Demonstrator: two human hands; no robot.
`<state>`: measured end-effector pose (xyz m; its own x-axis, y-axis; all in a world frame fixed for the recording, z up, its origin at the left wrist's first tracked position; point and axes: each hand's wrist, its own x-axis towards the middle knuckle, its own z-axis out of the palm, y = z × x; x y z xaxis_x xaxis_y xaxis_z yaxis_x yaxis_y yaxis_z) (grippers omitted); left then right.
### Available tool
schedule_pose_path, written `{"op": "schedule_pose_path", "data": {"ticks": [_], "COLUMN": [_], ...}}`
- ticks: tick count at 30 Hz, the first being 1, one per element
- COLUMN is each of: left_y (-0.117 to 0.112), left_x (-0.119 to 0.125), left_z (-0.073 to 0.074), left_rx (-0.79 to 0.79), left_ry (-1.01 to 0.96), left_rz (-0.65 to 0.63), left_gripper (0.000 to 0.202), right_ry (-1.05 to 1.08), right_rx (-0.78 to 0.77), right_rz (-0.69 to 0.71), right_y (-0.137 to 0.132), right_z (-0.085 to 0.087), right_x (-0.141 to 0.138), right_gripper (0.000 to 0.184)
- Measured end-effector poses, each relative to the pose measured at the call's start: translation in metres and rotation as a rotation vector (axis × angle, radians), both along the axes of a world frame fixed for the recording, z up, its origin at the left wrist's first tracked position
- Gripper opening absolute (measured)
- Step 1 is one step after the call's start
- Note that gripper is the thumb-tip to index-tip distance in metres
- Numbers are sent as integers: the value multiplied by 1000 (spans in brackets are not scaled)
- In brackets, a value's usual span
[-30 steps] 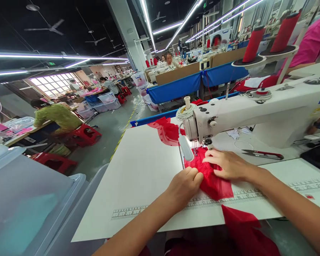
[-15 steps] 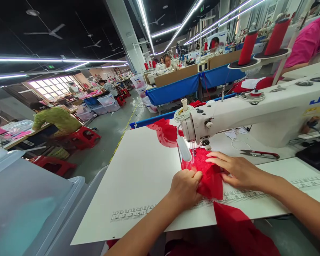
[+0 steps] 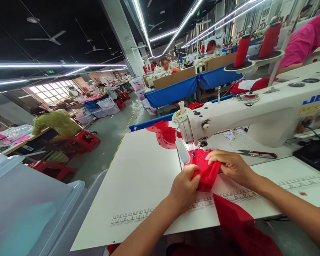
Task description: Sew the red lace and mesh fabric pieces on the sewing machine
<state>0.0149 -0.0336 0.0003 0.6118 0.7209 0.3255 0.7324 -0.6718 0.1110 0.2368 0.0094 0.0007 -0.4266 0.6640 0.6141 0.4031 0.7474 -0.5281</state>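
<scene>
A piece of sheer red fabric (image 3: 206,180) lies bunched under the needle area of a white sewing machine (image 3: 229,115). Its left side is pinched between the thumb and fingers of my left hand (image 3: 186,185). At the fabric's right edge my right hand (image 3: 230,165) is closed on a raised fold. The presser foot (image 3: 193,153) stands just beyond the fabric's lacy part; whether it presses down I cannot tell. More red cloth (image 3: 234,220) hangs over the table's front edge onto my lap.
Thread snips (image 3: 258,154) lie right of my right hand. Red cut pieces (image 3: 165,134) rest at the table's back. A ruler strip (image 3: 133,215) runs along the front. Thread cones (image 3: 242,51) stand above the machine; plastic bins (image 3: 42,199) are at left. Co-workers sit farther off.
My right hand has gone from lying with fingers extended on the fabric to gripping its right edge. The fabric's near end is gathered up and drawn away from the ruler strip.
</scene>
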Motion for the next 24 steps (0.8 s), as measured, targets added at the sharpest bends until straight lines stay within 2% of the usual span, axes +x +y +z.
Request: {"op": "schedule_pose_path", "data": {"ticks": [3,5,7,9,12,16,18,20,24], "left_y": [5,8,8,6,1,1,5,12,30], "left_x": [-5,-6,-5,-3,-2,-9,-14,-18,-20], "left_z": [-3,-2,0,2,-2,-10,-8,-1,16], "left_rx": [-51,-71,-74,-71,-63,-103,-162,-265,-597], "left_ry": [6,13,19,28,13,-74,-121,-184,-339], "left_rz": [-98,-124,-139,-151,-83,85,81,39,21], "left_gripper": [20,16,12,10,17,28,26,24,18], "right_ry": [-84,-279,-462,-522,-449,-305,-242,-203,-98], "right_rx": [-117,-141,-102,-50,-5,-10,-28,-51,-170], "right_rz": [125,174,163,137,106,63,70,103,132], "right_y": [2,4,7,12,20,23,21,19,19], "right_z": [10,14,16,14,5,-11,-15,-16,-13], "right_x": [6,8,5,0,-8,-12,-12,-12,-14], "right_gripper": [37,51,65,55,23,19,20,18,13]}}
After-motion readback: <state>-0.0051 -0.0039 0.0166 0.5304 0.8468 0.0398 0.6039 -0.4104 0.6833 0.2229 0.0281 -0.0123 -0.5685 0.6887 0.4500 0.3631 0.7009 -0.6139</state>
